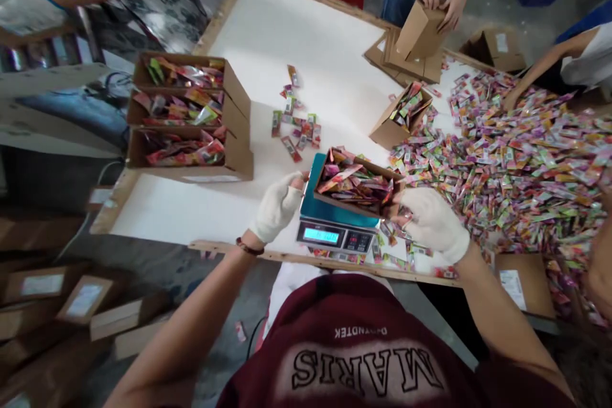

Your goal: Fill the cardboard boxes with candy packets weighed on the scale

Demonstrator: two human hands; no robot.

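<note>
A small cardboard box (335, 201) filled with colourful sachets sits on a teal digital scale (335, 229) at the table's near edge. My left hand (277, 207), in a white glove, is curled at the scale's left side, its fingers closed by the box's left corner. My right hand (433, 223), also gloved, is closed at the box's right end, with sachets lying under it. Whether either hand grips the box or a sachet is hidden.
Three filled boxes (186, 118) stand stacked at the left. A loose cluster of sachets (296, 124) and another part-filled box (399, 118) lie mid-table. A huge heap of sachets (526, 166) covers the right. A person opposite folds a carton (421, 32); other arms reach in.
</note>
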